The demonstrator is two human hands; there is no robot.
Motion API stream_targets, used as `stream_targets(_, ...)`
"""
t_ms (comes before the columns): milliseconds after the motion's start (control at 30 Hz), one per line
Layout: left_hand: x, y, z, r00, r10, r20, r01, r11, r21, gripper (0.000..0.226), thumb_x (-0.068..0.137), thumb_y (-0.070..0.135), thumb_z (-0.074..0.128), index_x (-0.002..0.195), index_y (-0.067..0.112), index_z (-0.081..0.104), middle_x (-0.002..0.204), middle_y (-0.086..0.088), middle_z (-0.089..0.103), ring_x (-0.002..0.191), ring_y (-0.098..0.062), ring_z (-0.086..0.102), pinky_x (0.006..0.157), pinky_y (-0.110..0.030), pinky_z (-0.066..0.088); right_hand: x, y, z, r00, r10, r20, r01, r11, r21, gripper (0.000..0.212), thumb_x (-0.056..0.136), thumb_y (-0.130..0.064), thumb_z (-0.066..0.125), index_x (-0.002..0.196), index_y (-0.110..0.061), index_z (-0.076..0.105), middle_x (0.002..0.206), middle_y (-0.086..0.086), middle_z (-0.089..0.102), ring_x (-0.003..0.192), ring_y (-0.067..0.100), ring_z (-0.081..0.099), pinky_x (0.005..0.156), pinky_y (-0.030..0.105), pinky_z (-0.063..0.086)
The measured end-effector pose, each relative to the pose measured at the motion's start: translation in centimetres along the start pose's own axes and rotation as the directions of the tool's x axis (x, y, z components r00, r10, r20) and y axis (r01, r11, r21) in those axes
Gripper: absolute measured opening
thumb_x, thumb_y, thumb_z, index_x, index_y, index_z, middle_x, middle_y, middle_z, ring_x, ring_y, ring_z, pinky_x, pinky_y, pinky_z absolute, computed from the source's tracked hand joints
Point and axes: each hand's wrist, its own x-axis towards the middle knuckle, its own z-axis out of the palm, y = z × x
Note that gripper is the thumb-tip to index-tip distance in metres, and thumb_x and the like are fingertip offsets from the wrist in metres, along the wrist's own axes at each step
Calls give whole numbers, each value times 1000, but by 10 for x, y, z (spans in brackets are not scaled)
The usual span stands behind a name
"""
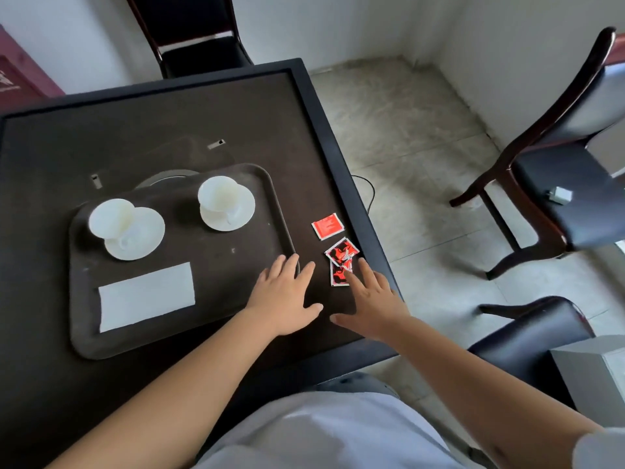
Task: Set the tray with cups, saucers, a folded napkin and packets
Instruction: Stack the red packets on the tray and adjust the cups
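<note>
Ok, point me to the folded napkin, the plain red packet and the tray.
folded napkin point(147, 297), head view, middle of the white sheet
plain red packet point(327, 226), head view, its red face
tray point(220, 265), head view, bare floor

No text, brand, number or sign can be read anywhere in the view. The red packet point(327, 226) near the right edge of the surface point(169, 130) carries fine white print, too small and blurred to make out. The two overlapping red, black and white packets point(341, 260) just nearer the front edge show a pattern only, with no legible lettering, and the dark red panel point(13, 79) beyond the far left corner bears pale marks that cannot be deciphered.
</note>
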Motion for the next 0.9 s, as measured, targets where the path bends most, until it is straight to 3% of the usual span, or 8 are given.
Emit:
stream_targets(133, 35, 20, 3, 999, -33, 19, 34, 998, -59, 76, 90, 59, 50, 152, 26, 20, 163, -7, 17, 149, -31, 11, 114, -51, 24, 30, 22, -6, 999, -34, 14, 33, 999, 12, 93, 79, -72, 58, 151, -33, 15, 165, -2, 0, 146, 33, 15, 108, 53, 35)
stream_targets(267, 65, 42, 9, 992, -127, -7, 118, 941, -316, 63, 94, 41, 58, 149, 22, 31, 151, -3, 41, 134, -24, 44, 100, -42, 47, 47, 36, -9, 994, -97, -46, 100, 992, 71, 76, 83, -55, 63, 146, -27, 30, 154, 0, 31, 134, 30, 34, 100, 45, 44)
stream_targets(367, 87, 55, 13, 974, -217, -58, 171, 883, -437, 54, 94, 33, 61, 143, 21, 39, 140, -3, 50, 124, -24, 51, 93, -41, 51, 53, 42, -12, 986, -162, -36, 165, 978, 126, 69, 85, -46, 64, 144, -22, 38, 145, 2, 42, 129, 29, 39, 97, 43, 46)
stream_targets(533, 109, 61, 15, 967, -222, -124, 205, 969, -137, 48, 96, 39, 56, 139, 24, 43, 133, -3, 54, 115, -28, 53, 84, -44, 48, 63, 41, -20, 980, -198, 12, 188, 944, 272, 60, 85, -35, 63, 141, -22, 43, 144, 2, 46, 124, 29, 48, 96, 44, 48)
stream_targets(633, 116, 61, 16, 959, -251, -130, 226, 957, -183, 52, 94, 37, 60, 141, 24, 41, 131, -4, 55, 115, -27, 54, 83, -42, 47, 67, 40, -21, 979, -201, 24, 184, 935, 302, 59, 86, -36, 63, 140, -21, 45, 145, 1, 45, 123, 27, 51, 94, 43, 50)
stream_targets(700, 118, 59, 16, 952, -291, -92, 245, 909, -337, 47, 93, 33, 63, 135, 21, 47, 127, -5, 56, 112, -26, 56, 79, -38, 48, 69, 40, -20, 980, -198, 17, 182, 930, 319, 58, 85, -36, 63, 139, -20, 46, 144, 1, 45, 123, 27, 51, 95, 40, 49)
stream_targets(800, 117, 59, 14, 948, -314, -47, 248, 826, -507, 13, 94, 26, 61, 104, 18, 62, 110, -3, 62, 91, -19, 60, 68, -30, 46, 71, 41, -20, 978, -209, -5, 196, 913, 359, 53, 87, -31, 63, 137, -20, 50, 141, 2, 50, 121, 26, 53, 94, 37, 47)
stream_targets(900, 108, 63, 5, 918, -396, 21, 274, 594, -756, 3, 93, 26, 66, 91, 28, 63, 90, 8, 66, 76, -4, 60, 59, -19, 40, 68, 41, -20, 988, -131, -77, 152, 866, 476, 40, 89, -30, 64, 127, -22, 56, 121, -2, 59, 108, 18, 58, 84, 27, 46)
